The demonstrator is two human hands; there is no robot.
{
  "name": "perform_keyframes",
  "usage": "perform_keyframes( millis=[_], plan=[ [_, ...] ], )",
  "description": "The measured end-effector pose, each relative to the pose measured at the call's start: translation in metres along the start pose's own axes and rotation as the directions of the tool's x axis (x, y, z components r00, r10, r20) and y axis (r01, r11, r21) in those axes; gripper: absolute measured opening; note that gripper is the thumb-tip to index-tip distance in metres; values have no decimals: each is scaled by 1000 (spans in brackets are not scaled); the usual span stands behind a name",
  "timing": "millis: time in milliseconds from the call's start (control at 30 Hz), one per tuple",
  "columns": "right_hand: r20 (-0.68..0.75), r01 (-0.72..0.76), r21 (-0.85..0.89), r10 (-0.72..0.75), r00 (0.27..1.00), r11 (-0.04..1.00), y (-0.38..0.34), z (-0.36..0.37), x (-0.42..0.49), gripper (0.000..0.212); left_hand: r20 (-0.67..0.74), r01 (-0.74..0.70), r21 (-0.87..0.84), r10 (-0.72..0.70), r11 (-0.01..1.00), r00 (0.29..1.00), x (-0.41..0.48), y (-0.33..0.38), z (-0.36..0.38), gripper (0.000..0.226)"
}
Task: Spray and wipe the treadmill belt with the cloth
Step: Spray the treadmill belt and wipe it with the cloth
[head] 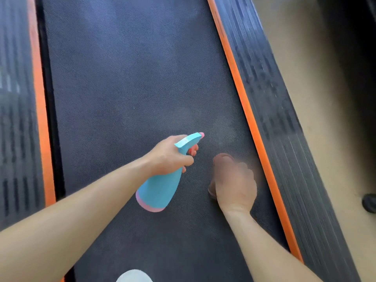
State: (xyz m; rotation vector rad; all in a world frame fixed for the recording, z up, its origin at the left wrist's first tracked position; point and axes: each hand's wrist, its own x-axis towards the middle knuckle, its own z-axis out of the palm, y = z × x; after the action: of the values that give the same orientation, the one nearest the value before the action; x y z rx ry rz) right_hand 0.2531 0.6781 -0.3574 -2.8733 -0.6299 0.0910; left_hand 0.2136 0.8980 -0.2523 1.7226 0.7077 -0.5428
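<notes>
The dark textured treadmill belt (132,88) fills the middle of the view. My left hand (171,153) grips the neck of a turquoise spray bottle (160,190) with a pink base; a finger lies on its pink trigger and the nozzle points forward and to the right. My right hand (234,186) is blurred by motion and sits low on the belt, just right of the bottle. Its fingers are curled over a dull pink-brown cloth (220,158) that shows beyond the fingertips. Most of the cloth is hidden under the hand.
Orange strips (244,98) border the belt on both sides, with ribbed black side rails (274,110) outside them. A tan floor (325,98) lies to the right. A pale rounded object (134,276) shows at the bottom edge.
</notes>
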Motion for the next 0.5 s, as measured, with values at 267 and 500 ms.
perform_keyframes(
  millis=[267, 500],
  plan=[
    [-31, -28, 14, 28, 999, 1000, 27, 3, -28, 40, -44, 27, 8, -27, 1000, 999, -6, 9, 25, 30],
    [-59, 4, 44, -2, 998, 999, 32, 6, -29, 40, -133, 59, 10, -57, 998, 989, -15, 7, 25, 20]
  ],
)
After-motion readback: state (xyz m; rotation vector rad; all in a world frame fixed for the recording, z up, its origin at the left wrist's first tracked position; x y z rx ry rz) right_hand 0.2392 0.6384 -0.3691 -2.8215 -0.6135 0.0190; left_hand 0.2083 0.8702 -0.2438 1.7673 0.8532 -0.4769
